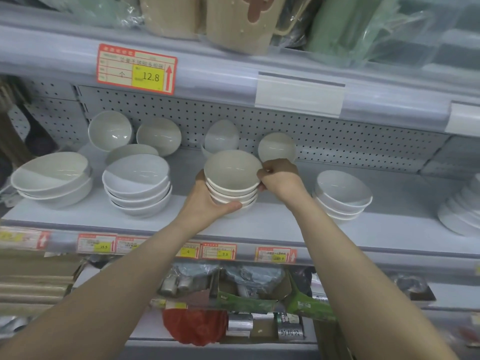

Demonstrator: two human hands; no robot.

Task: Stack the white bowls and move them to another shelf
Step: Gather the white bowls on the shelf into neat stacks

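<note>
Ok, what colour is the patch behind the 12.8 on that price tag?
Yellow, on the red-bordered price tag; the head view shows it best.

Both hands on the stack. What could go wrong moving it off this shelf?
The right hand only pinches the stack's top rim; the left hand alone cups it, so bowls may slide if tilted.
The leaning bowl behind the right hand may get knocked.
The upper shelf hangs low; lifting high may hit it.
</note>
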